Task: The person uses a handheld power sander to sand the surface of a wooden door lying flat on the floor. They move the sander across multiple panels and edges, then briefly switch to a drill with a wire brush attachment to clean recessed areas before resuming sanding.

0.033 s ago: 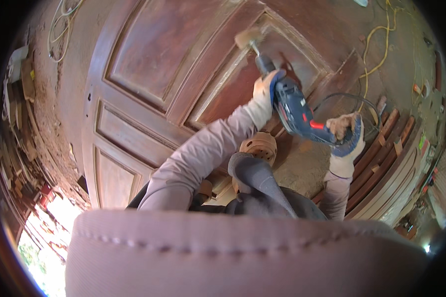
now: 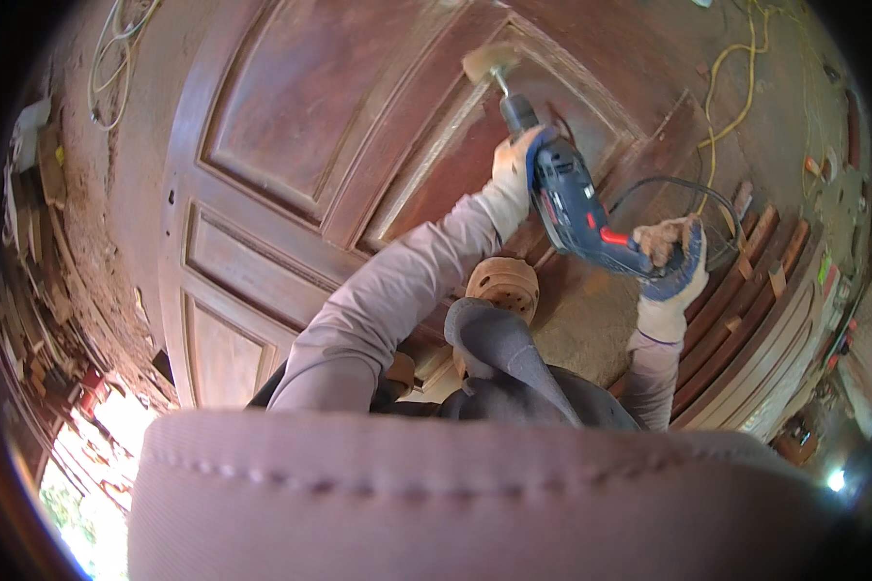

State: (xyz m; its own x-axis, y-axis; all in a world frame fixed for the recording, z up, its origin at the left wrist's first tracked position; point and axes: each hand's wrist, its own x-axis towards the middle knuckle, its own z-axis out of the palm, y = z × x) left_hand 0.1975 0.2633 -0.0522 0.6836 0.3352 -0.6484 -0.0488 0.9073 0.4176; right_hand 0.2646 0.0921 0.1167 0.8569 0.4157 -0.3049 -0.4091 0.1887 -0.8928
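Observation:
A dark blue power drill [image 2: 574, 205] with a red trigger lies across both my gloved hands. My left hand [image 2: 519, 163] is wrapped round its front end, just behind the chuck. Round the rear handle my right hand [image 2: 676, 254] is closed, in a worn, dusty glove. From the chuck a metal shaft carries a round tan sanding head [image 2: 489, 63], blurred as if spinning. That head rests at the moulding of an upper panel on a brown wooden panelled door [image 2: 291, 228], which lies flat beneath the tool.
A black cord [image 2: 669, 181] loops behind the drill, and a yellow cable [image 2: 746, 107] runs over the dusty floor at right. Long brown wooden strips [image 2: 746, 300] are stacked right of me. Wood offcuts [image 2: 39, 242] pile up at far left. My shoe [image 2: 506, 283] stands beside the door.
The view has shifted slightly. The drill and both hands keep their hold, with the sanding head at nearly the same stretch of moulding.

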